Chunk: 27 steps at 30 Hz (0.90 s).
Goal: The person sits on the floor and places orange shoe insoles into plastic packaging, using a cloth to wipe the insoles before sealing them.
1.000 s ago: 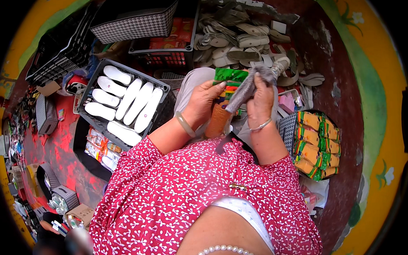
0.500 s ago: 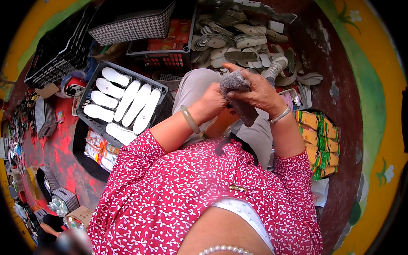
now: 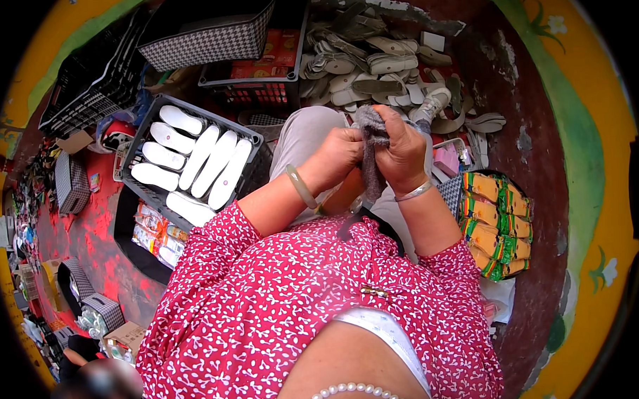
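A grey fuzzy cloth is bunched between my two hands, above my lap. My left hand pinches its left side, fingers drawn together. On the other side, my right hand is closed round its upper part, thumb uppermost. One end of the cloth hangs down between the hands toward my lap. Below it, partly hidden by my left hand and the cloth, is an orange-brown surface that I cannot make out.
Left of my knee stands a dark crate with several white shoe soles. A heap of grey-white soles lies ahead against the wall. A basket of orange-and-green packets is at my right, a checked bin at the far left.
My right hand has turned and closed over the cloth, its fingers no longer stretched out. The cloth is now more bunched and hangs straighter. My left hand has shifted slightly right.
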Motion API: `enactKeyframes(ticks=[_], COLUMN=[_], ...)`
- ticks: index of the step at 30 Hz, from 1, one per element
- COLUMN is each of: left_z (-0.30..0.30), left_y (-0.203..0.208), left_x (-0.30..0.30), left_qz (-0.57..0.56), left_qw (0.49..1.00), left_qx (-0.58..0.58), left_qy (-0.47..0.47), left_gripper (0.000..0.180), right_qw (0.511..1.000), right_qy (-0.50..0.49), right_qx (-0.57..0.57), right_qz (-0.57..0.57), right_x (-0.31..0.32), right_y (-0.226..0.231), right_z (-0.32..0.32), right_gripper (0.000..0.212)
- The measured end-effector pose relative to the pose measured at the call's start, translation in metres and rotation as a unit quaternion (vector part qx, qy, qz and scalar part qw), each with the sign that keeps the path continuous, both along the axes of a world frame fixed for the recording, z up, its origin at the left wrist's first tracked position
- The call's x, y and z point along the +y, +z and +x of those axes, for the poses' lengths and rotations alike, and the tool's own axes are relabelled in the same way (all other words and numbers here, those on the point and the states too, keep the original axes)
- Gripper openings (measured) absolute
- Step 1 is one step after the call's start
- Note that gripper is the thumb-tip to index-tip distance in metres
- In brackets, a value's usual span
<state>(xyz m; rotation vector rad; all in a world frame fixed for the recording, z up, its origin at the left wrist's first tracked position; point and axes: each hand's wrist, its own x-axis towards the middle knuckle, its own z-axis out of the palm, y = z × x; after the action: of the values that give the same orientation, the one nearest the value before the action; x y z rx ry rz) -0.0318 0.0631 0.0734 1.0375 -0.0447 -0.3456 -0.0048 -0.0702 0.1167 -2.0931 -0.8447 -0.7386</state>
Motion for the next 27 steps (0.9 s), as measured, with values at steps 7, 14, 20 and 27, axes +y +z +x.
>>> enactKeyframes(ticks=[7, 14, 20, 27], left_z=[0.001, -0.002, 0.006, 0.009], left_y=[0.002, -0.008, -0.009, -0.025], left_x=[0.002, 0.013, 0.034, 0.028], left_qz=[0.056, -0.043, -0.158, -0.199], left_qw=[0.997, 0.999, 0.984, 0.979], left_qx=[-0.05, 0.032, 0.079, 0.029], left_qy=[-0.012, -0.002, -0.01, 0.007], left_gripper=[0.015, 0.02, 0.024, 0.03], right_qw=[0.987, 0.831, 0.792, 0.994], right_qy=[-0.133, 0.03, 0.082, 0.095], right_qx=[0.063, 0.331, 0.35, 0.016], right_qz=[0.057, 0.446, 0.493, -0.053], right_x=[0.008, -0.063, -0.07, 0.007], right_y=[-0.01, -0.017, 0.0, -0.03], right_z=[0.008, 0.061, 0.041, -0.002], right_gripper=[0.035, 0.019, 0.027, 0.062])
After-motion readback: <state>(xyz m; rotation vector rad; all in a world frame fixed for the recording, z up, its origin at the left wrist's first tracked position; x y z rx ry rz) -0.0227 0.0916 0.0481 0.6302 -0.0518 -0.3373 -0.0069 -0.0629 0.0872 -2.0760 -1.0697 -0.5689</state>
